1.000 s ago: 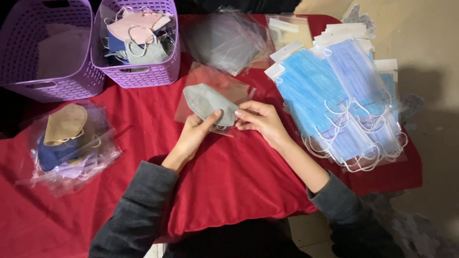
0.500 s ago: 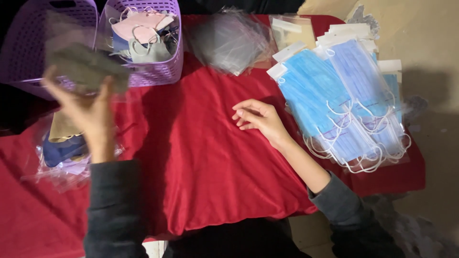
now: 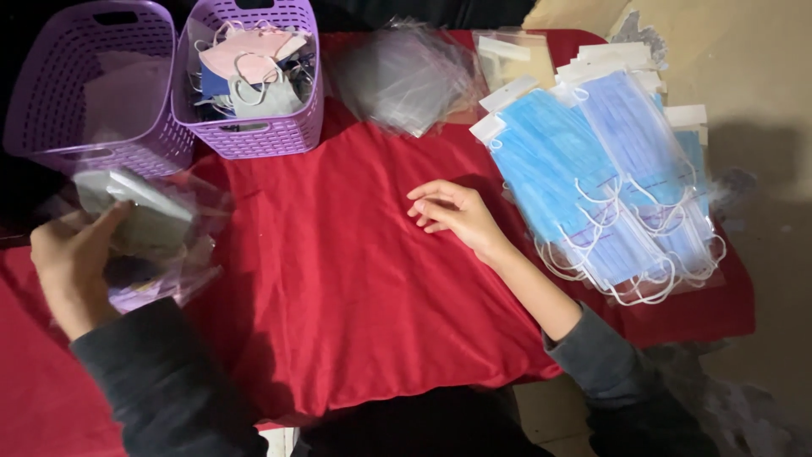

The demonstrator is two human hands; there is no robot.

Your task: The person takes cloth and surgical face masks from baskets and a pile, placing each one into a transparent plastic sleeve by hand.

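At the bench's left edge, my left hand (image 3: 72, 262) grips a bagged grey mask (image 3: 139, 211) — long axis tilted rightward — below the purple basket (image 3: 51, 127); my right hand (image 3: 452, 211) rests open, empty.

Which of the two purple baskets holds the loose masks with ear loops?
The right purple basket, next to the pile of clear bags. Pink, white and dark masks fill it; the left purple basket shows only clear packets.
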